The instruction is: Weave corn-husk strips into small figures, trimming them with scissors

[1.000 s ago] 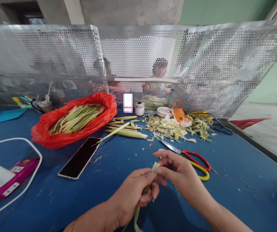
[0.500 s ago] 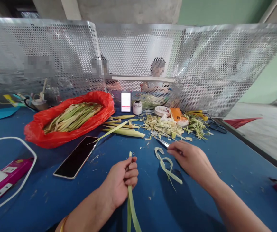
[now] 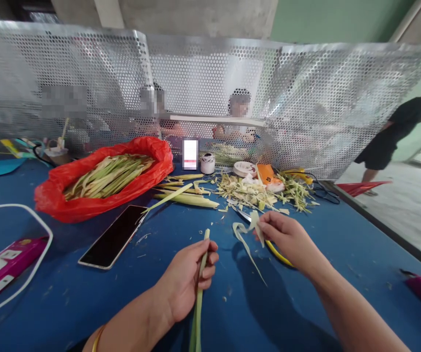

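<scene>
Lower centre, our left hand point(image 3: 191, 278) pinched a long, pale-green leaf strip point(image 3: 199, 300); right of centre, our right hand point(image 3: 287, 239) pinched a thin, curled, whitish-green peeling point(image 3: 257, 230), already separate. Pale leaf shreds point(image 3: 245, 191) lay piled beyond, but we judged the long green leaves point(image 3: 111, 178) filling the red plastic bag point(image 3: 54, 203), left, unworked.

I'm seeing crinkled glossy plastic bag point(image 3: 58, 205) here, shiny perforated metal partition point(image 3: 203, 68), smooth glassy phone screen point(image 3: 113, 237), matt fibrous leaf strips point(image 3: 197, 318)
</scene>
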Available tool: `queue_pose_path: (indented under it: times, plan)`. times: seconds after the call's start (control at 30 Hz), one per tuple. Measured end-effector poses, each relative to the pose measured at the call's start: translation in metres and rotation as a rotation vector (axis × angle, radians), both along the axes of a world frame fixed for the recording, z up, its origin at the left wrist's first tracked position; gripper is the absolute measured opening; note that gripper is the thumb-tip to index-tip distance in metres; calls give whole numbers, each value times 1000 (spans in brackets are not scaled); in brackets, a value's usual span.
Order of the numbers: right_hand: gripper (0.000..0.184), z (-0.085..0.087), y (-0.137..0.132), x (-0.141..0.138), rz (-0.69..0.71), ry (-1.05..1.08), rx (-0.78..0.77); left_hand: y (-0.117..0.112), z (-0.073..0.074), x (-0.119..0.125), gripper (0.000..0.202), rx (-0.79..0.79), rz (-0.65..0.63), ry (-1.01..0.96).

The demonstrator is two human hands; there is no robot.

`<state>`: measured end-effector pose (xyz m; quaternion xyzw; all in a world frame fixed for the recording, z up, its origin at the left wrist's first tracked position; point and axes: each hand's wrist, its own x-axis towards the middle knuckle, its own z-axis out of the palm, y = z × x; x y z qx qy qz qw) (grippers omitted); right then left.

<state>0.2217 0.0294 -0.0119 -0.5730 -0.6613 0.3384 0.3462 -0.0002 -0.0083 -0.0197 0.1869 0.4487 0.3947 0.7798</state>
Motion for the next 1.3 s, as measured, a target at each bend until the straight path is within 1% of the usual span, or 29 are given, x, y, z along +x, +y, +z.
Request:
queue_pose_path:
  times: [0.07, 0.13, 0.2, 0.27, 0.3, 0.33, 0.37, 0.43, 0.5, 0.53, 0.6, 0.7, 0.77, 0.83, 0.9, 0.97, 1.1, 1.17, 1.2, 1.3]
  plan:
    - [22, 3, -2, -4, -12, 301, -90, -2, 0, 3, 19, 34, -31, 45]
    - [26, 7, -7, -11, 35, 443, -192, -5, 2, 5, 23, 133, -23, 114]
    - [28, 10, -13, -20, 123, 470, -272, -7, 6, 6, 27, 302, 42, 206]
    - [29, 11, -19, -27, 218, 438, -323, -9, 10, 6, 29, 474, 103, 304]
    - [29, 11, -21, -29, 261, 411, -335, -9, 11, 6, 29, 536, 106, 346]
    - [29, 10, -23, -31, 297, 384, -342, -10, 12, 6, 31, 575, 78, 379]
    - [29, 9, -24, -33, 327, 362, -345, -11, 13, 6, 32, 589, 22, 401]
    - [28, 7, -25, -34, 354, 333, -339, -12, 11, 6, 33, 561, -112, 418]
    - [25, 4, -24, -34, 320, 344, -314, -12, 8, 7, 34, 497, -184, 402]
    - [23, 3, -23, -34, 293, 367, -301, -12, 7, 7, 33, 464, -184, 388]
    - [23, 3, -21, -33, 237, 445, -291, -11, 5, 8, 31, 410, -136, 356]
    - [26, 4, -20, -31, 182, 604, -329, -9, 6, 7, 29, 374, -63, 305]
    - [27, 4, -21, -31, 147, 691, -350, -8, 8, 7, 28, 368, -52, 269]
    - [26, 3, -21, -33, 103, 737, -330, -9, 8, 7, 28, 363, -59, 244]
    - [25, 1, -21, -35, 58, 726, -276, -10, 8, 7, 28, 354, -70, 240]
    - [25, -1, -21, -38, 30, 671, -210, -11, 8, 8, 28, 343, -83, 240]
    - [20, 1, -21, -37, 30, 534, -79, -11, 7, 8, 28, 313, -116, 268]
    - [17, 7, -23, -32, 87, 498, -77, -10, 7, 7, 30, 309, -104, 329]
    - [17, 10, -25, -29, 163, 484, -130, -9, 7, 6, 31, 314, -85, 361]
    - [19, 18, -30, -23, 515, 412, -441, -9, 10, 6, 30, 353, -39, 420]
